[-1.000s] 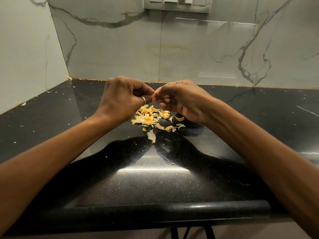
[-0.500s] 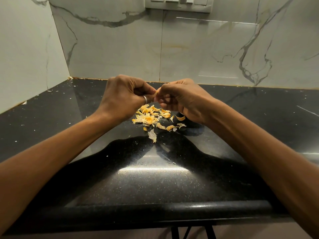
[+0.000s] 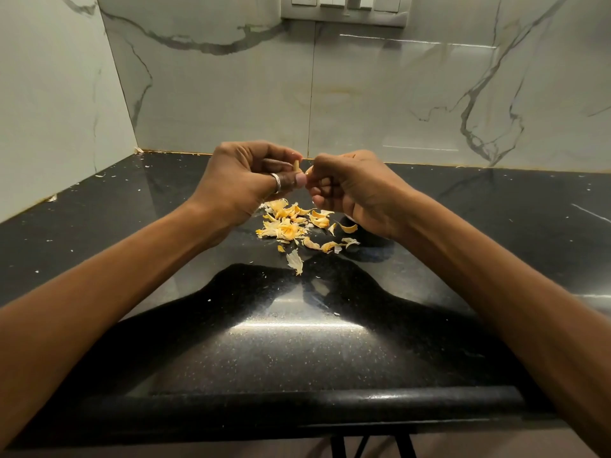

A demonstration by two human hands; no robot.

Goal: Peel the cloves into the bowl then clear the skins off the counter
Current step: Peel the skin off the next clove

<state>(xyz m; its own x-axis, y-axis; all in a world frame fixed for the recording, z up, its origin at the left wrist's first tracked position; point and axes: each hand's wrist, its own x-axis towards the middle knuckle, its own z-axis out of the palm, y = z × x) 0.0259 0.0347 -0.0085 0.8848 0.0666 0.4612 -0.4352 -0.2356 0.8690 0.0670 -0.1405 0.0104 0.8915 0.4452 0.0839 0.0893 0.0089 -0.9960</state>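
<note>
Counter point(image 3: 297, 342): dark, glossy stone. Nearest to the camera, one pale flake of skin lies just in front of the skin pile point(image 3: 291, 226).

Skin pile: loose papery curls, white to yellow-orange, spread flat and thin. Judged to sit there because the peeling is done directly overhead, so the scraps drop in one place for later clearing.

Left hand point(image 3: 244, 183), above and just left of the pile: fingers curled in, thumb and forefinger pinching the clove point(image 3: 297, 166). Ring point(image 3: 277, 182) on the thumb.

Clove: small, pale tan, slim, standing nearly upright out of the pinch. Only its tip shows, so I cannot tell how much skin is left.

Right hand point(image 3: 357, 190), above and just right of the pile: fingers curled, fingertips nipping an orange scrap point(image 3: 309, 170) beside the clove, probably peel being drawn off.

Bowl: none made out near the pile.

Beyond the pile: marble wall point(image 3: 380, 94), with a switch plate point(image 3: 344, 8) high on it.
</note>
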